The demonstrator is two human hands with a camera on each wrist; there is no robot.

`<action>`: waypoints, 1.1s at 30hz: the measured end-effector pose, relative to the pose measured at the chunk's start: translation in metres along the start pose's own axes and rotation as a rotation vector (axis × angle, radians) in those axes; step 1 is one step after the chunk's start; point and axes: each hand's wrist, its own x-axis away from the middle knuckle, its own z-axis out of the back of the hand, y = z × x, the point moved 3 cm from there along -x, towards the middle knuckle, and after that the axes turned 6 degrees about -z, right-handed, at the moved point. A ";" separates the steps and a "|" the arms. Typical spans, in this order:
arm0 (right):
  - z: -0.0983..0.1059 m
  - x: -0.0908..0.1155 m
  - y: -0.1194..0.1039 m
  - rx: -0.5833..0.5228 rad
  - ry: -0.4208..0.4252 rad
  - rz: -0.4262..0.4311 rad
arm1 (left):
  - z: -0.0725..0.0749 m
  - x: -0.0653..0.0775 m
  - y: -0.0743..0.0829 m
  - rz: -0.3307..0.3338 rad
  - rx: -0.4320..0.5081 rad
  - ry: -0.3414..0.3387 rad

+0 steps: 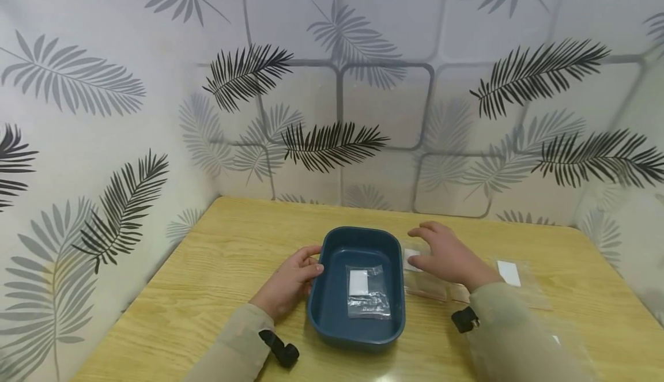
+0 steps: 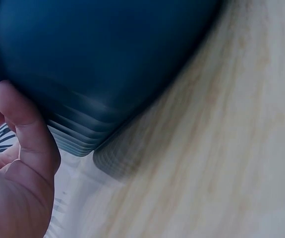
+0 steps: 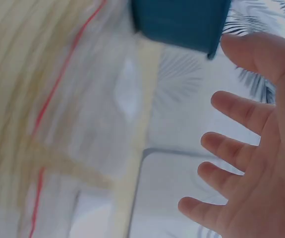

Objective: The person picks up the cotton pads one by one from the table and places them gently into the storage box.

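A dark blue rectangular tray [image 1: 356, 344] rests on the wooden table, with one clear zip bag [image 1: 378, 292] bearing a white patch lying inside. My left hand [image 1: 287, 281] grips the tray's left wall, its thumb at the rim; the left wrist view shows the thumb [image 2: 21, 106] against the blue side. To the right of the tray, my right hand [image 1: 448, 255] hovers over more clear bags [image 1: 426, 287], fingers spread and holding nothing. Red seal lines run along those bags [image 3: 90, 129] in the right wrist view, where the picture is blurred.
Farther right on the wooden table [image 1: 233, 244] lie another clear bag [image 1: 534, 290] with a white patch and a faint one nearer me, partly behind my right sleeve [image 1: 513, 324]. Behind the table's back edge rises a wall covering [image 1: 384, 180] with a leaf pattern.
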 end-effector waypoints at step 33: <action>-0.031 -0.018 0.032 0.196 -0.149 -0.189 | -0.001 0.001 0.004 0.002 0.021 -0.012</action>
